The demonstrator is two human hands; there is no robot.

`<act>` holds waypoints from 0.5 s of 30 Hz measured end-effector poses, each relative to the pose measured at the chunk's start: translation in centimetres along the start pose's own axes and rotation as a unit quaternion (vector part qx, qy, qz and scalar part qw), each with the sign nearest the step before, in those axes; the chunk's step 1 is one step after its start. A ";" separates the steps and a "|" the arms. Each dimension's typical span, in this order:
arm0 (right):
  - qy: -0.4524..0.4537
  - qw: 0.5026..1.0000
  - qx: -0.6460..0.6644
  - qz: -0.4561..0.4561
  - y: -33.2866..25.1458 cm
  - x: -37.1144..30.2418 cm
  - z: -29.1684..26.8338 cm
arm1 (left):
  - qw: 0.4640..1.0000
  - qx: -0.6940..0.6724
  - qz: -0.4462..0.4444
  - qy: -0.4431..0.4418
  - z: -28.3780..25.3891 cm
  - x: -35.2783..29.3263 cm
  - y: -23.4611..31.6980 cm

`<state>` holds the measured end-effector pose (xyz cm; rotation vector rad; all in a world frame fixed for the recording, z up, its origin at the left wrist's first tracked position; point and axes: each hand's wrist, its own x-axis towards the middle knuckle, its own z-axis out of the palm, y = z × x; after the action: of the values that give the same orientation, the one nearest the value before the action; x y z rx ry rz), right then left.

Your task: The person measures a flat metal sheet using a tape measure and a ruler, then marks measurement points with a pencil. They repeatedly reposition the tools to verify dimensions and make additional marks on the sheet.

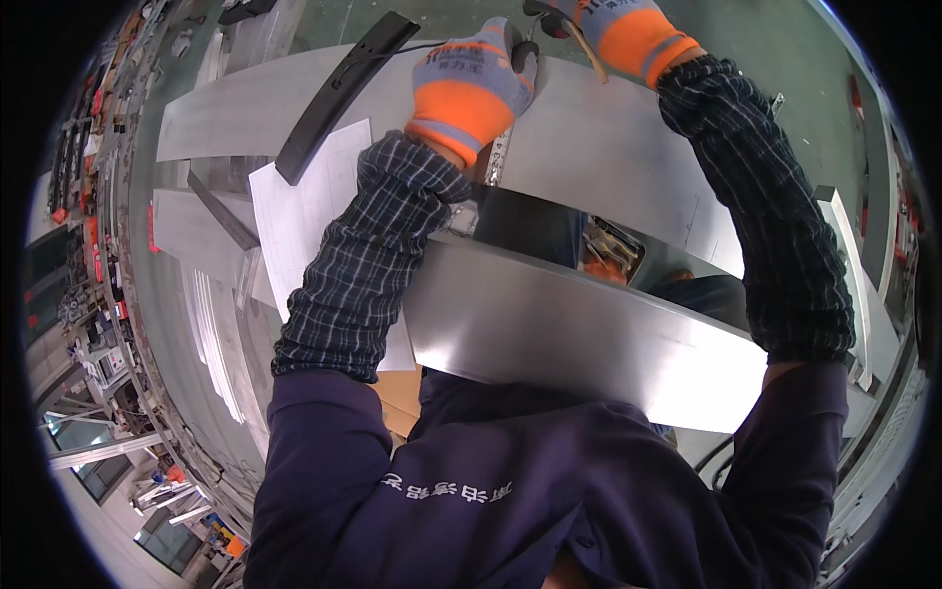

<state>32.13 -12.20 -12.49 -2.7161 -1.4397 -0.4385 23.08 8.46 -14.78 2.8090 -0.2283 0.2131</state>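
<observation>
My left hand [469, 86], in a grey and orange glove, is closed over a narrow marked metal ruler [497, 160] lying across a long grey metal sheet [608, 147]. Its thumb and fingertips are at the sheet's far edge. Just right of it and slightly farther away, my right hand [628, 34] wears a matching glove and is partly cut off by the upper edge. Its dark fingertips are bent around a slim tan stick-like tool [590, 57], whose exact kind I cannot make out. The ruler's middle is hidden under my left hand.
A dark bar [343, 93] lies left of my left hand, beside a white paper sheet [319, 187]. Nearer to me is a shiny metal panel [579, 329]. Between panel and sheet, a tray [638, 263] of small tools shows below. Metal strips [211, 339] lie at left.
</observation>
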 end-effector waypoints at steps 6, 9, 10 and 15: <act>0.063 0.987 0.130 0.070 -2.4 -2.3 -2.4 | 1.000 -0.010 0.003 0.028 0.8 -0.4 -1.6; 0.140 0.946 0.256 0.141 -3.3 -7.1 -1.3 | 1.000 0.003 0.002 0.001 0.1 -0.4 -0.7; 0.188 0.912 0.331 0.151 -4.3 -8.5 -0.4 | 1.000 -0.004 0.004 0.002 0.2 -0.2 -0.6; 0.136 0.818 0.530 0.175 -11.8 -12.0 -4.5 | 0.997 -0.062 -0.003 0.039 0.1 -0.4 -0.2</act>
<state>15.06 -15.90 -12.47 -1.8053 -0.7023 0.0341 22.73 8.72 -15.01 2.6723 -0.2081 0.2964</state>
